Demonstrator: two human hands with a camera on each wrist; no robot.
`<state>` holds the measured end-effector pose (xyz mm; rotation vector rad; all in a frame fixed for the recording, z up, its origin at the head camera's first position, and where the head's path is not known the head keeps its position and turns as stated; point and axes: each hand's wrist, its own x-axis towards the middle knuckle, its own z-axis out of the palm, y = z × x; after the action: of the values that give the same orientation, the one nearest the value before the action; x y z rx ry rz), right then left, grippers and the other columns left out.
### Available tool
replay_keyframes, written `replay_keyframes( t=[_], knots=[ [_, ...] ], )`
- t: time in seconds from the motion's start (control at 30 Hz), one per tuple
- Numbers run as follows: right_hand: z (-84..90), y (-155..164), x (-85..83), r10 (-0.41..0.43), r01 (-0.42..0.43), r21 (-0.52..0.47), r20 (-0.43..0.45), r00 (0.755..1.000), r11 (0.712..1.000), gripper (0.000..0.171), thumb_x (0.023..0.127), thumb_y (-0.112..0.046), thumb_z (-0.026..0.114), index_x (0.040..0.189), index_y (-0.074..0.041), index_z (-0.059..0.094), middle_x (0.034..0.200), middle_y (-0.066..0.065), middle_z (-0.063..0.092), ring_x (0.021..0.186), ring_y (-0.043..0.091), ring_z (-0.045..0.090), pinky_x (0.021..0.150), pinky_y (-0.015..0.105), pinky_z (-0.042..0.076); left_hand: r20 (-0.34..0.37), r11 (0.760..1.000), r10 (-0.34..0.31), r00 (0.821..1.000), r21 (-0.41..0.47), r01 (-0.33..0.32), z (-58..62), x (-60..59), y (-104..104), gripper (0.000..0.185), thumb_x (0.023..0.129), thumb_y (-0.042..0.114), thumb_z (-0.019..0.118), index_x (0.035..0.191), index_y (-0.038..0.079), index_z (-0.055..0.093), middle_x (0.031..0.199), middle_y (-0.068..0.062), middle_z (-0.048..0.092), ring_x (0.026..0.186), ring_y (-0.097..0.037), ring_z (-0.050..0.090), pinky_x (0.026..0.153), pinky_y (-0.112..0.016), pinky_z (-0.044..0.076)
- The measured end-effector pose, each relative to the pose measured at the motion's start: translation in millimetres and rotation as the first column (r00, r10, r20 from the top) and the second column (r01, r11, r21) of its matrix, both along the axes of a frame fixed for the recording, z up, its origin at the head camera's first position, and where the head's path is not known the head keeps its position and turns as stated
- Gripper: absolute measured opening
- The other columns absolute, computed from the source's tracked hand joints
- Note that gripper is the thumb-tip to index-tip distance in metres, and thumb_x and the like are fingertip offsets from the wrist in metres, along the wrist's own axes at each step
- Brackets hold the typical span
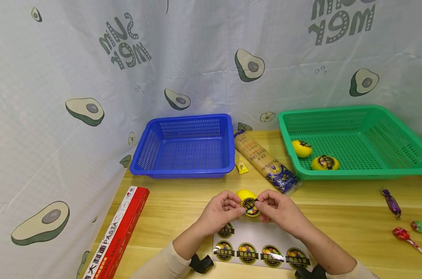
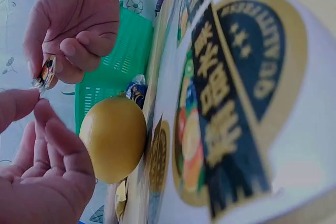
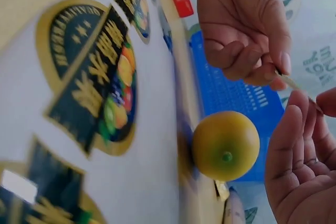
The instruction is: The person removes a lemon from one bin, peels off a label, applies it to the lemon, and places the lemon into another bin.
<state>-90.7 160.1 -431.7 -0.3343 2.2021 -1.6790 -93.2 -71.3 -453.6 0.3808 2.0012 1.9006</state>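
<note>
While a yellow fruit [image 1: 243,193] rests on the table [image 1: 336,217] just behind them, one round sticker [image 1: 250,206] is pinched between the left hand [image 1: 219,211] and right hand [image 1: 278,209], above the sticker sheet [image 1: 259,248].

The red box [image 1: 118,232] at the left of the counter carries the words "PASTA" and "Tomato Sauce" beside Chinese characters. The round stickers on the sticker sheet [image 1: 266,236] show Chinese characters on a dark band, too small to read surely.
</note>
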Motion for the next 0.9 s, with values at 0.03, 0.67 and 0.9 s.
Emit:
replay_keyframes(
  t=[0.03, 0.67, 0.9],
  knots=[
    [1.3, 0, -1.6, -0.004, 0.004, 0.012, -0.004, 1.0, 1.0, 0.025, 0.101, -0.02, 0.064, 0.107, 0.003, 0.059, 0.078, 0.012, 0.067, 0.069, 0.016, 0.065, 0.068, 0.033, 0.06, -0.001, 1.0, 0.018, 1.0, 0.006, -0.018, 0.2, -0.6, 1, 0.027, 0.092, 0.005, 0.071, 0.112, -0.007, 0.058, 0.091, -0.007, 0.067, 0.073, -0.003, 0.06, 0.066, -0.015, 0.049],
    [-2.3, -13, -42.8, -0.03, 0.061, 0.281, -0.112, 0.993, 0.958, 0.016, 0.097, -0.022, 0.067, 0.098, -0.006, 0.07, 0.102, 0.008, 0.073, 0.082, 0.017, 0.054, 0.069, 0.028, 0.044, 0.201, 0.967, 0.217, 0.955, 0.087, -0.238, -12.9, -14.2, 13, 0.017, 0.09, 0.0, 0.071, 0.093, 0.004, 0.054, 0.069, 0.005, 0.061, 0.067, -0.006, 0.063, 0.064, -0.019, 0.052],
    [-7.8, -14, -44.8, -0.041, 0.069, 0.278, -0.106, 0.994, 0.958, 0.016, 0.097, -0.022, 0.067, 0.097, -0.006, 0.07, 0.105, 0.009, 0.074, 0.083, 0.016, 0.057, 0.068, 0.029, 0.045, 0.195, 0.968, 0.213, 0.957, 0.087, -0.233, -19.5, -14.6, 13, 0.018, 0.089, -0.001, 0.071, 0.091, 0.005, 0.054, 0.07, 0.004, 0.062, 0.066, -0.007, 0.064, 0.063, -0.018, 0.054]
  ],
)
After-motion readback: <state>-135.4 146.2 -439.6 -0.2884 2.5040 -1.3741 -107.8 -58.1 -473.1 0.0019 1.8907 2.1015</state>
